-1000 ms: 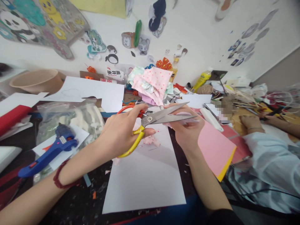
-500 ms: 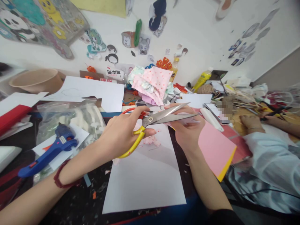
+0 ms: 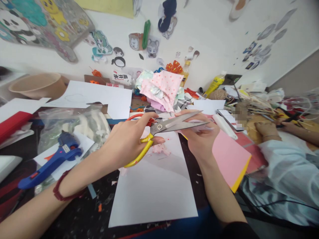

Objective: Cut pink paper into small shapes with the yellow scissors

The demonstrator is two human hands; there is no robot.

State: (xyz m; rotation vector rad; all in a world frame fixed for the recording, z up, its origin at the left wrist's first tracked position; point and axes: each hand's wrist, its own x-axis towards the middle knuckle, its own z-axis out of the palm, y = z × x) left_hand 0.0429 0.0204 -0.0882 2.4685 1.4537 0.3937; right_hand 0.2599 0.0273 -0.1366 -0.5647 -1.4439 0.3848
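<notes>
While the curled left hand [image 3: 126, 141] grips red-and-yellow-handled steel scissors [image 3: 159, 127], the nearly closed right hand [image 3: 201, 143] pinches a thin pale sheet [image 3: 205, 131], probably limp, best held near its edge.

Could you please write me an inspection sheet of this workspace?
Surface: dark tabletop with small scraps; white sheet in front.
Things in hand: scissors, blades apart; thin pale piece, partly hidden.
Clutter: pink scraps on the sheet; plastic bag and blue glue gun at left; dotted pink fabric behind.
Hands: left hand grips the scissors; right hand holds the pale piece beside the blades.
Cables: dark cord over a neighbour's clothing.
Surroundings: wall with cut-outs; neighbour's hand at right.
</notes>
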